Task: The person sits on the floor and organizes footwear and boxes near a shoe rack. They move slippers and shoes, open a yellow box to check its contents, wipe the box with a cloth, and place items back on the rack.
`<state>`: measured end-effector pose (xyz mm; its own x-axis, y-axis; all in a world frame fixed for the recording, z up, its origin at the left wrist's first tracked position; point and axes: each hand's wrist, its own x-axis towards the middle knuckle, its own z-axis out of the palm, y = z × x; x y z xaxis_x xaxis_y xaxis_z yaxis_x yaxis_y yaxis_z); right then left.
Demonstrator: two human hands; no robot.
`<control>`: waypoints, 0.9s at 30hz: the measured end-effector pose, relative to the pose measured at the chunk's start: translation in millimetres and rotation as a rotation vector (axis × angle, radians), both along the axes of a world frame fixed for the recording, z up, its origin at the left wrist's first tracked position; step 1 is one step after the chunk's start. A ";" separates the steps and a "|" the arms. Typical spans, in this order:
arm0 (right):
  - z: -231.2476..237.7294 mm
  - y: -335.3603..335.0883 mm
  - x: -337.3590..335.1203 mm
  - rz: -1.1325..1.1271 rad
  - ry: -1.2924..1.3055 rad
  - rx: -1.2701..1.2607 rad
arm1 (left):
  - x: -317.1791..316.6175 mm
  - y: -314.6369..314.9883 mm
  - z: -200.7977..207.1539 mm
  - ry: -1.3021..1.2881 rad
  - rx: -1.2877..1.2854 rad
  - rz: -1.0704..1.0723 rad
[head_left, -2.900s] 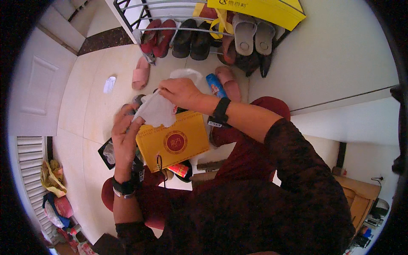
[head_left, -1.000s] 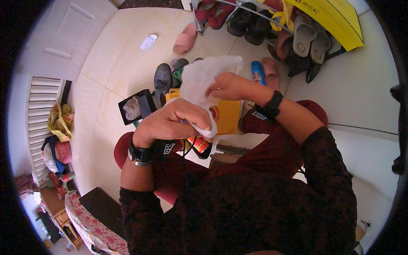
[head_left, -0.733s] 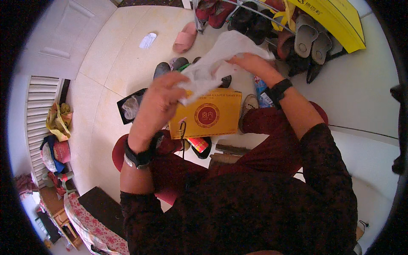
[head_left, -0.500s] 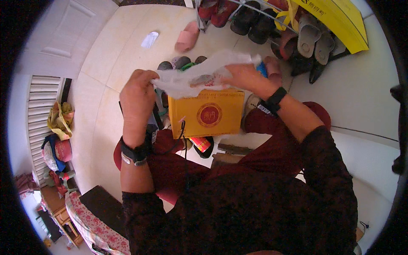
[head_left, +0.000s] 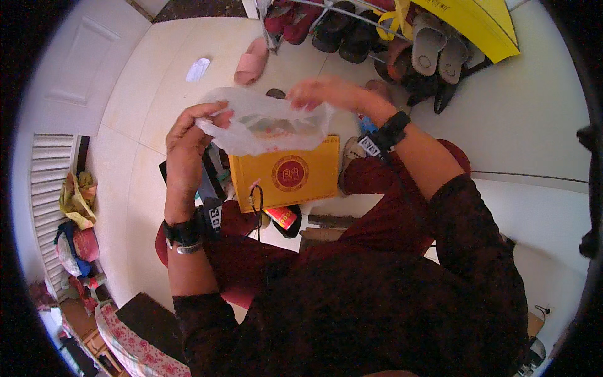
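A thin white translucent plastic bag (head_left: pixel 254 135) hangs before me with its mouth spread, red print faintly showing on its side. My left hand (head_left: pixel 188 141) is closed on the bag's left edge, the rim pinched between thumb and fingers. My right hand (head_left: pixel 336 94) is at the bag's far right rim, its fingers smeared by motion, so I cannot tell whether they grip the plastic. Just below the bag stands a yellow cardboard box (head_left: pixel 251 182) with a round red emblem and a thin cord at its front; the bag covers part of its top edge.
Beyond the bag, a pink slipper (head_left: pixel 252 61) and a white slip (head_left: pixel 197 70) lie on the tiled floor. Shoes fill a rack (head_left: pixel 342 9) at the back, beside a large yellow box (head_left: pixel 483 25). A red packet (head_left: pixel 281 217) is near my legs. Bags lean by the left wall.
The bag, earlier stretched flat between my hands, now hangs wider with its mouth spread. My right hand has moved left along its rim. The whole view has shifted slightly.
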<state>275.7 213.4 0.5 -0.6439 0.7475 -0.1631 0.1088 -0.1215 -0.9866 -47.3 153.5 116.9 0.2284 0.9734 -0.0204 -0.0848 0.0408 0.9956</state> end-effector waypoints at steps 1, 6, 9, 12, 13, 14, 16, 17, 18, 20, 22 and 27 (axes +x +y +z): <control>4.1 11.7 12.0 -0.209 -0.065 -0.028 | -0.9 1.4 3.2 -0.110 -0.050 0.035; -49.1 11.3 77.8 -0.990 -0.388 -0.108 | -5.5 2.5 14.5 -0.599 -0.068 -0.207; -119.2 -6.8 104.1 -0.975 -0.869 0.125 | -0.4 0.1 18.7 -0.281 -0.086 -0.058; -185.9 -15.2 125.2 -0.797 -1.210 0.656 | 9.3 0.2 22.5 0.088 -0.065 0.105; -202.5 -11.1 130.9 -0.847 -1.149 0.789 | 11.8 0.8 23.6 0.119 -0.069 0.132; -214.5 -6.8 137.7 -0.854 -1.151 0.876 | 13.7 1.2 23.6 0.152 -0.075 0.157; -226.4 10.9 148.0 -0.954 -0.921 0.650 | 14.3 2.3 21.9 0.205 -0.090 0.177; -227.8 19.6 153.3 -0.981 -0.795 0.409 | 13.1 3.7 19.7 0.253 -0.094 0.174; -226.5 19.2 156.2 -1.034 -0.601 0.196 | 10.6 3.0 18.0 0.312 -0.086 0.173; -222.3 15.4 159.2 -0.815 -0.990 0.287 | 5.5 4.6 10.9 0.336 -0.149 0.169; -220.7 6.4 156.9 -0.713 -1.100 0.459 | 1.5 6.0 4.3 0.355 -0.175 0.149; -238.3 10.9 149.1 -0.912 -1.150 0.479 | 2.4 22.9 -7.5 0.652 -0.219 0.146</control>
<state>424.8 224.3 -237.8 0.3461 0.9296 0.1270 0.8792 -0.2740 -0.3899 -44.9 176.5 109.4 -0.0296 0.9511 -0.3075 0.5072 0.2794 0.8153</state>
